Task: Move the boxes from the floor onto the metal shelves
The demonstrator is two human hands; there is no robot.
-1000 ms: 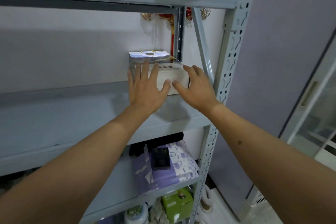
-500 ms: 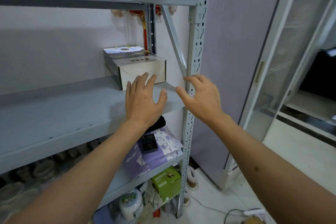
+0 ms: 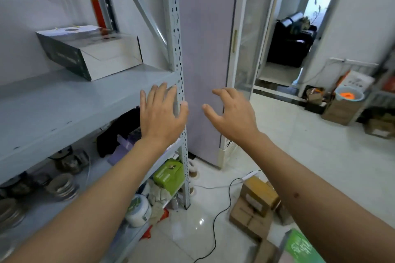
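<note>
A white and dark green box (image 3: 92,51) lies on the grey metal shelf (image 3: 64,102), near the right upright post (image 3: 175,49). My left hand (image 3: 161,114) hovers with spread fingers in front of the shelf's front edge, holding nothing. My right hand (image 3: 232,113) hangs in the air right of the post, fingers curled apart, also holding nothing. Several brown cardboard boxes (image 3: 255,205) sit stacked on the white tiled floor at the lower right, below my right forearm. A green box (image 3: 303,247) shows at the bottom right edge.
Lower shelves hold a green carton (image 3: 168,174), a white tub (image 3: 139,210), metal dishes (image 3: 62,186) and dark cloth. A black cable (image 3: 220,211) runs across the floor. A lilac sliding door (image 3: 205,49) stands right of the rack. More cartons and a bucket (image 3: 348,94) sit far right.
Both hands have left the box on the shelf and drawn back towards me. My view has swung right and down, bringing the floor boxes and the doorway into sight.
</note>
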